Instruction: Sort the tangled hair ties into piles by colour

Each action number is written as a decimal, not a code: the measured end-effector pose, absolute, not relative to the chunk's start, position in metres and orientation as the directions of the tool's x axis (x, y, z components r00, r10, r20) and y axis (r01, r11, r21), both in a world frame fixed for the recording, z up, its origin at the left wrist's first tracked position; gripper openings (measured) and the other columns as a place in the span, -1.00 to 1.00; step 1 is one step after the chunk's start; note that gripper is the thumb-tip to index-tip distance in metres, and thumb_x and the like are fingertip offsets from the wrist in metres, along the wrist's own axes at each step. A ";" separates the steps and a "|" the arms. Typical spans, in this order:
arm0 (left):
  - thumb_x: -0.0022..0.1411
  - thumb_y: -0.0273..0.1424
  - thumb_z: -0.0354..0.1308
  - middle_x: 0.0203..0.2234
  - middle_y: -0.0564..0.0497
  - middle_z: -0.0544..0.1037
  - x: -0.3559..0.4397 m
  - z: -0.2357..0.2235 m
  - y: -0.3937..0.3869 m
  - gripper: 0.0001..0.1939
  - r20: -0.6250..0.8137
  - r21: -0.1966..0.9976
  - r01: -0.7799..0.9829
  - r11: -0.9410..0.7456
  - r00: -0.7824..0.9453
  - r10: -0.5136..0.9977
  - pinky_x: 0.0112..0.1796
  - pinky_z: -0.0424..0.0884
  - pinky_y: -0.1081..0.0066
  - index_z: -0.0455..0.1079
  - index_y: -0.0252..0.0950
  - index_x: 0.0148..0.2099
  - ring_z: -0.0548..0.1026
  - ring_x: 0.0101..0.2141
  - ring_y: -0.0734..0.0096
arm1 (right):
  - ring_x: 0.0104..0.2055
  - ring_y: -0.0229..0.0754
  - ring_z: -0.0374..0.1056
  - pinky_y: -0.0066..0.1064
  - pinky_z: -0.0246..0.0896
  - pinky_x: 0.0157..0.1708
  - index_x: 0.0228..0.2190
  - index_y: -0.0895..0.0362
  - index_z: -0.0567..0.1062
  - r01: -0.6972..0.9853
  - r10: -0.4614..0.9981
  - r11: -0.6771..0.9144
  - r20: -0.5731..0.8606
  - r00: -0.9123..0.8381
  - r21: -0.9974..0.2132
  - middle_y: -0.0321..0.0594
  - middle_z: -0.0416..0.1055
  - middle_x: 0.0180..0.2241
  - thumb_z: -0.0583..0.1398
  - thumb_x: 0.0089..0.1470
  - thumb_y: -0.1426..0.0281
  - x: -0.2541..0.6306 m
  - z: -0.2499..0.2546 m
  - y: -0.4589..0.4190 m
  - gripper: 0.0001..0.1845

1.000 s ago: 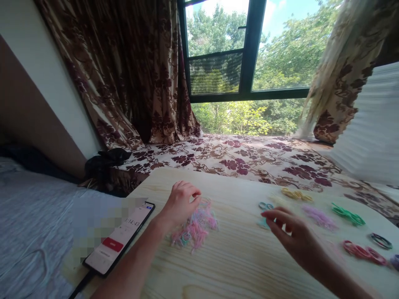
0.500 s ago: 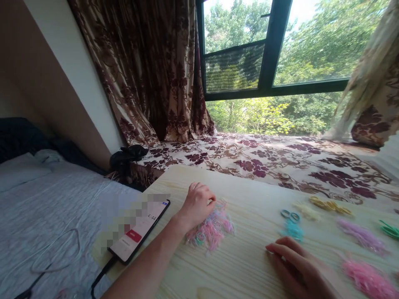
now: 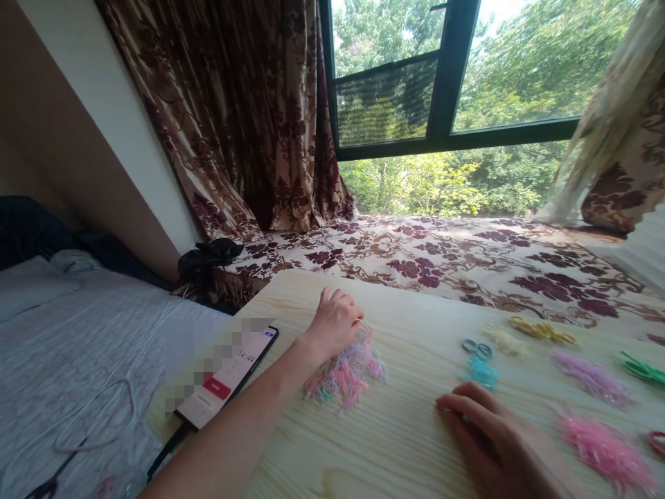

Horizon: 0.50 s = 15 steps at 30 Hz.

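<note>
Head view: pale wood-grain tabletop [image 3: 405, 450] carries everything worked on. Right hand [image 3: 491, 430] has drawn back from the turquoise strands toward the near side, so that heap now shows uncovered; sorting there looks paused, my judgement. Its grip is loosely curled, low over bare wood; cannot tell if anything is pinched. Left hand [image 3: 337, 319] holds about the same place, fingers bent at the far edge of the mixed pastel heap [image 3: 348, 378]; fingertips hidden, grip contents unclear. Pink heap [image 3: 605, 447] lies right of the right hand, apart. Turquoise strands [image 3: 482, 373] sit just beyond its fingers, small blue rings [image 3: 476, 348] beside them.
</note>
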<state>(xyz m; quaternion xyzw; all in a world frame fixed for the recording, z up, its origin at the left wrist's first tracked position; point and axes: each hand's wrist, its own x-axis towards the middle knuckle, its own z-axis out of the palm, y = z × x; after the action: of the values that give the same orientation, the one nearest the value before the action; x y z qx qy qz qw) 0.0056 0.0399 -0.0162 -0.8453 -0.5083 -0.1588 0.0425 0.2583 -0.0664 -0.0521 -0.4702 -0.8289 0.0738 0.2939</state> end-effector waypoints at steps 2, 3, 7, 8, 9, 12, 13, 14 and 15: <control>0.16 -0.51 0.13 -0.36 -0.09 0.55 0.009 -0.013 0.043 -0.83 0.275 0.051 0.866 -0.498 0.467 0.840 0.09 0.08 0.01 0.56 -0.26 -0.33 0.39 -0.15 0.19 | -0.45 -0.24 0.46 -0.50 0.32 -0.50 -0.37 0.00 0.49 0.736 0.824 0.547 0.412 -0.389 -0.399 -0.26 0.49 -0.37 0.02 0.23 0.27 0.257 -0.051 -0.066 -0.73; 0.16 -0.51 0.12 -0.36 -0.10 0.55 0.011 -0.011 0.045 -0.82 0.258 0.034 0.862 -0.506 0.481 0.838 0.10 0.06 -0.02 0.56 -0.27 -0.33 0.39 -0.15 0.18 | -0.44 -0.24 0.47 -0.50 0.32 -0.49 -0.37 0.00 0.49 0.737 0.829 0.541 0.404 -0.387 -0.404 -0.25 0.49 -0.37 0.01 0.23 0.27 0.257 -0.050 -0.067 -0.72; 0.15 -0.52 0.13 -0.35 -0.10 0.56 0.017 -0.007 0.051 -0.82 0.201 -0.019 0.841 -0.541 0.533 0.822 0.12 0.02 -0.06 0.56 -0.26 -0.31 0.40 -0.14 0.16 | -0.40 -0.22 0.46 -0.46 0.31 -0.46 -0.35 0.01 0.49 0.745 0.852 0.503 0.395 -0.343 -0.439 -0.22 0.48 -0.34 -0.02 0.25 0.26 0.255 -0.052 -0.069 -0.69; 0.14 -0.52 0.13 -0.35 -0.10 0.57 0.017 -0.006 0.052 -0.82 0.189 -0.031 0.835 -0.550 0.545 0.817 0.13 0.02 -0.07 0.56 -0.26 -0.30 0.40 -0.14 0.16 | -0.40 -0.21 0.46 -0.46 0.30 -0.46 -0.35 0.01 0.49 0.743 0.855 0.497 0.397 -0.333 -0.448 -0.21 0.48 -0.34 -0.02 0.25 0.25 0.255 -0.053 -0.069 -0.68; 0.13 -0.53 0.13 -0.35 -0.09 0.57 0.018 -0.005 0.053 -0.82 0.178 -0.043 0.829 -0.558 0.556 0.812 0.13 0.01 -0.08 0.56 -0.25 -0.31 0.40 -0.14 0.16 | -0.41 -0.21 0.45 -0.46 0.30 -0.47 -0.36 0.02 0.49 0.737 0.854 0.500 0.400 -0.332 -0.455 -0.20 0.48 -0.34 -0.02 0.25 0.25 0.255 -0.054 -0.069 -0.68; 0.12 -0.54 0.13 -0.37 -0.08 0.57 0.020 -0.004 0.055 -0.81 0.156 -0.077 0.814 -0.576 0.581 0.799 0.14 -0.02 -0.11 0.55 -0.24 -0.33 0.40 -0.14 0.16 | -0.44 -0.22 0.44 -0.46 0.28 -0.49 -0.38 0.02 0.49 0.719 0.844 0.521 0.400 -0.356 -0.459 -0.21 0.47 -0.36 -0.01 0.24 0.24 0.256 -0.057 -0.068 -0.68; 0.12 -0.55 0.12 -0.37 -0.07 0.58 0.020 -0.004 0.056 -0.81 0.151 -0.086 0.809 -0.581 0.587 0.795 0.14 -0.03 -0.11 0.55 -0.23 -0.34 0.40 -0.14 0.16 | -0.44 -0.23 0.43 -0.46 0.28 -0.49 -0.38 0.02 0.49 0.717 0.841 0.526 0.402 -0.361 -0.457 -0.21 0.47 -0.36 -0.02 0.24 0.24 0.256 -0.057 -0.068 -0.68; 0.12 -0.55 0.12 -0.37 -0.07 0.58 0.020 -0.004 0.057 -0.81 0.147 -0.094 0.804 -0.586 0.594 0.791 0.15 -0.04 -0.12 0.55 -0.23 -0.35 0.40 -0.14 0.17 | -0.45 -0.23 0.43 -0.46 0.27 -0.49 -0.38 0.02 0.48 0.717 0.840 0.527 0.405 -0.361 -0.457 -0.22 0.47 -0.36 -0.02 0.24 0.24 0.256 -0.057 -0.068 -0.68; 0.12 -0.55 0.12 -0.38 -0.07 0.58 0.021 -0.004 0.057 -0.81 0.145 -0.101 0.800 -0.592 0.600 0.787 0.15 -0.05 -0.12 0.55 -0.23 -0.36 0.40 -0.14 0.17 | -0.44 -0.23 0.43 -0.45 0.27 -0.48 -0.37 0.02 0.48 0.719 0.842 0.523 0.407 -0.354 -0.458 -0.22 0.47 -0.36 -0.02 0.24 0.25 0.256 -0.057 -0.068 -0.68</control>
<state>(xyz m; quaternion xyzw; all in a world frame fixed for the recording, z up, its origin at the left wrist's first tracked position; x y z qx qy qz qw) 0.0208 0.0571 -0.0035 -0.8911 -0.4450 -0.0424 0.0778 0.2564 -0.0677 -0.0573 -0.4780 -0.8166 0.1003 0.3077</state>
